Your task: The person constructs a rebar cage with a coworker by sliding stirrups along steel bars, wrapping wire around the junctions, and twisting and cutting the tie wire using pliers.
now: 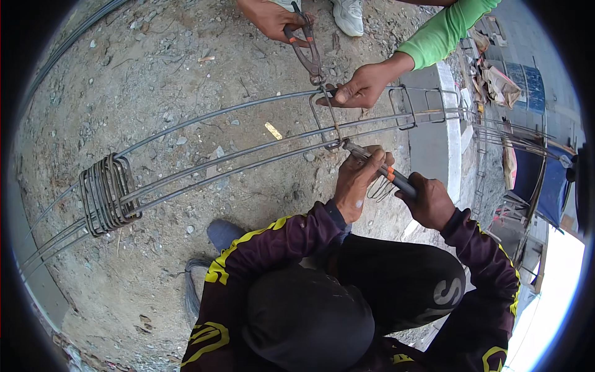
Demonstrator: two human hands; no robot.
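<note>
My right hand (430, 200) grips the dark handles of a pair of end-cutting pincers (389, 174) with orange bands. Around its metal part near the jaws, my left hand (357, 183) is closed. The jaws meet the lower corner of a steel stirrup (331, 116), at the lowest of several long rebars (251, 148). Thin loops of tie wire (382, 189) show under the tool; whether my left hand holds them I cannot tell. Across the bars, a co-worker's hand (279, 21) works other pincers (309, 58) at the stirrup's upper corner, while their other hand (360, 86) touches the top rebar.
Bunched stirrups (109, 195) hang around the bars at left. A coil of tie wire (190, 288) lies on the stony ground near my shoe (225, 234). At right are spaced stirrups (402, 108), a concrete ledge (425, 144), a blue drum (530, 88) and a blue tarp (555, 188).
</note>
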